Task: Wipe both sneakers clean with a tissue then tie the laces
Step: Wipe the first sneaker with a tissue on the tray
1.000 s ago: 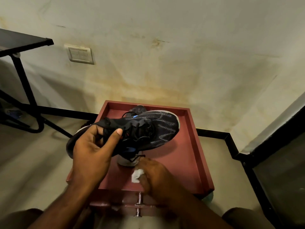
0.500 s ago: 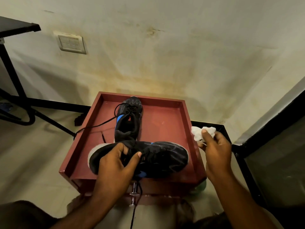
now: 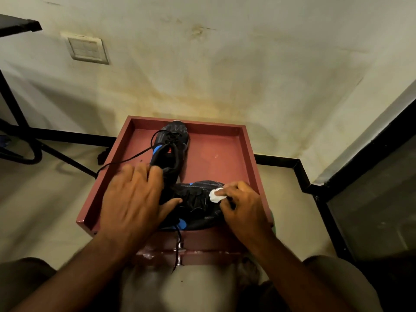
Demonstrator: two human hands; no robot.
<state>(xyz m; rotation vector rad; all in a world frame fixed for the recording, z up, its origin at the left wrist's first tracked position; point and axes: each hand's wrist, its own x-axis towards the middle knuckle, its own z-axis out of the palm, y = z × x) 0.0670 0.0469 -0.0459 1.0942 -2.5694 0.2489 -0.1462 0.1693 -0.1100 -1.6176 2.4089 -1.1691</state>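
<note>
A black sneaker with blue accents (image 3: 195,206) lies crosswise at the near edge of the red tray (image 3: 249,154), toe to the right. My left hand (image 3: 132,199) lies over its heel end, fingers spread and thumb resting on the upper. My right hand (image 3: 242,203) pinches a crumpled white tissue (image 3: 215,195) and presses it on the toe area. A second black sneaker (image 3: 172,146) stands lengthwise at the tray's back, its untied lace trailing left over the rim.
The tray sits on a low red drawer unit with a metal handle (image 3: 180,249). A stained wall with a switch plate (image 3: 86,49) is behind. Black table legs (image 3: 20,122) stand at left, a dark panel (image 3: 371,199) at right. My knees frame the bottom.
The near sneaker went from held in the air to lying on the tray. My right hand brought the tissue from the tray's right side onto the toe. My left hand shifted onto the heel.
</note>
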